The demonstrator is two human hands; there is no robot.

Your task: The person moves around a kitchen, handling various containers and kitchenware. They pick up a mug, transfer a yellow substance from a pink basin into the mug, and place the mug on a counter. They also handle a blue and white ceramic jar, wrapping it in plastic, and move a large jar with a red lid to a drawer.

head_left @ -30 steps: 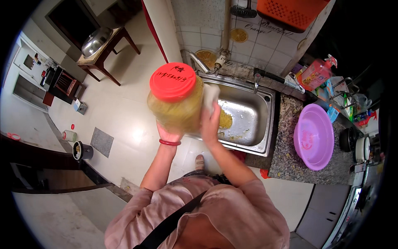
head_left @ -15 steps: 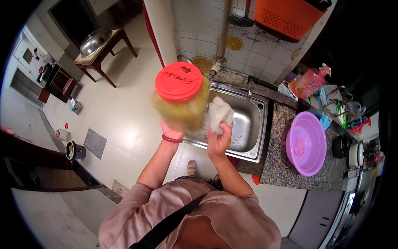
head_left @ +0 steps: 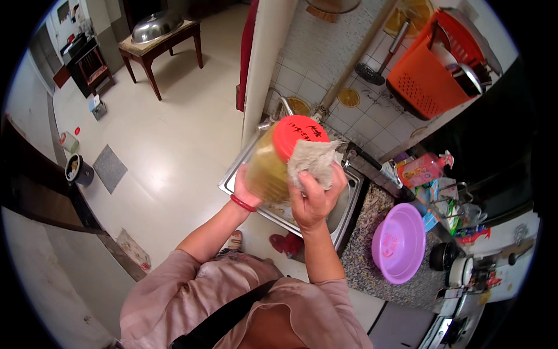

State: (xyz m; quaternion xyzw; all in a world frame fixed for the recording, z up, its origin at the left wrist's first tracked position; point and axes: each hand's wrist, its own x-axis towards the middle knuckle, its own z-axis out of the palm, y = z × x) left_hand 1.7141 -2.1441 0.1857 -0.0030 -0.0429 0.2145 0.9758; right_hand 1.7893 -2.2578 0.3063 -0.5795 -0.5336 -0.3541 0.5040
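A large clear jar [head_left: 266,166] with yellowish contents and a red screw lid [head_left: 299,135] is held tilted over the steel sink [head_left: 232,174]. My left hand [head_left: 244,191], with a red bracelet at the wrist, grips the jar from below and the left; most of its fingers are hidden behind the jar. My right hand [head_left: 317,198] is closed on a whitish cloth [head_left: 314,160]. The cloth lies against the jar's right side and the edge of the lid, covering part of both.
Right of the sink, a purple basin [head_left: 399,244] stands on the speckled counter [head_left: 360,256]. Behind it are a pink pump bottle [head_left: 421,170] and other bottles. An orange utensil basket [head_left: 430,72] and a ladle [head_left: 378,67] hang on the tiled wall. Taps [head_left: 283,107] rise behind the sink.
The jar has tipped over toward the right, and the cloth has moved from beside it onto its side and lid edge. The whole view has also turned and shifted.
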